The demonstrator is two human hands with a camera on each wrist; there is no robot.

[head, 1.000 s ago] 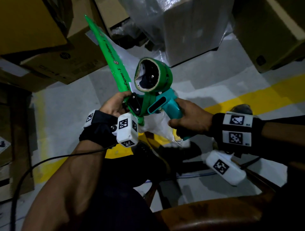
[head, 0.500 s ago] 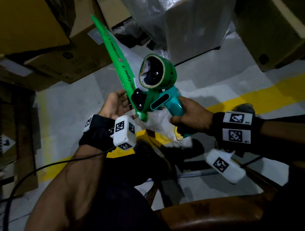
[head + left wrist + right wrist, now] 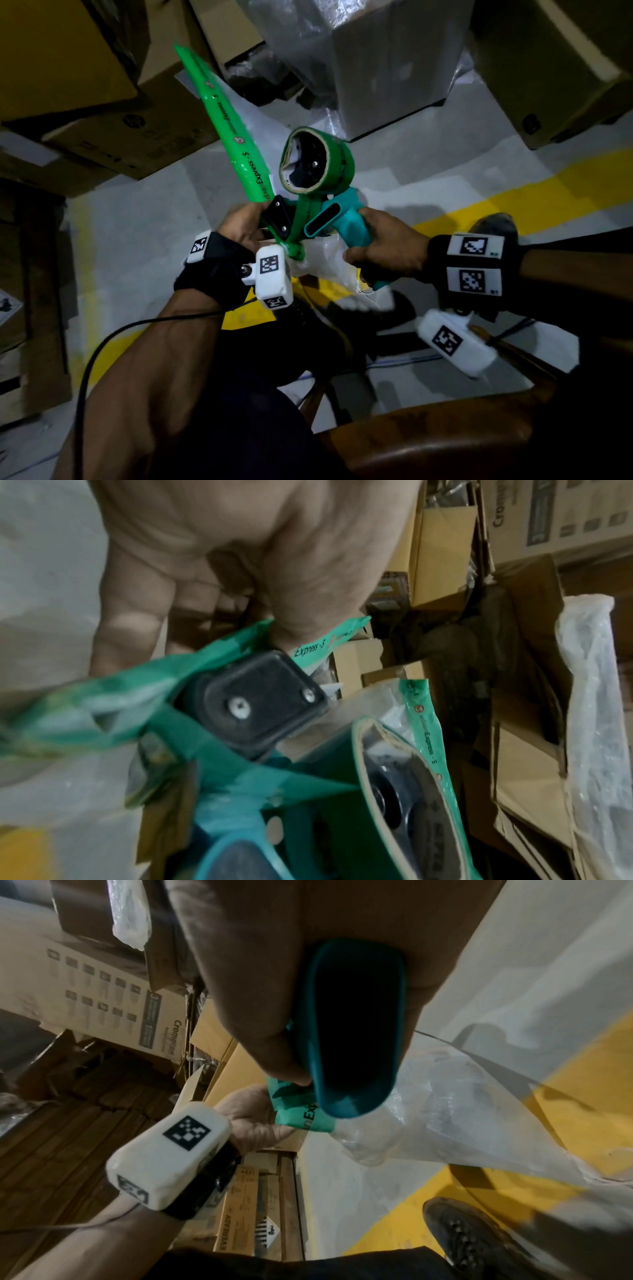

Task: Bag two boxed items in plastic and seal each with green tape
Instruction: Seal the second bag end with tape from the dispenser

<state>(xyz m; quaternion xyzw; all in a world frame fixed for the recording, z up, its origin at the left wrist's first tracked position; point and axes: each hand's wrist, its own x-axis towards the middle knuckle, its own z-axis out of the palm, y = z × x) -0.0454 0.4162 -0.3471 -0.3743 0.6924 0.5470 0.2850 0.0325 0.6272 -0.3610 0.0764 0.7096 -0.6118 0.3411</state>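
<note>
In the head view we see our right hand (image 3: 387, 253) at centre right with its fingers wrapped round the teal handle of the tape dispenser (image 3: 329, 219), whose roll of green tape (image 3: 317, 164) stands just above centre. A long strip of green tape (image 3: 226, 130) runs from the dispenser's front up toward the upper left of the frame. Our left hand (image 3: 239, 226) sits just left of centre, touching the base of that strip beside the dispenser's black plate; whether its fingers are pinching the strip we cannot tell here. A bunched plastic bag (image 3: 325, 263) shows between and below the two hands, and a box wrapped in clear plastic (image 3: 383, 61) stands on the floor at top centre, with cardboard cartons (image 3: 113, 113) at upper left. In the left wrist view our left hand (image 3: 240, 561) fills the upper middle, fingers pointing down, fingertips on the green tape (image 3: 329, 639) just above the black plate (image 3: 253, 704); the roll (image 3: 404, 791) lies at lower right. In the right wrist view our right hand (image 3: 281, 974) at the top clamps the teal handle (image 3: 356, 1026), and below it the left hand (image 3: 253, 1123) holds crumpled green tape (image 3: 301, 1115) against the neck of the plastic bag (image 3: 445, 1115).
</note>
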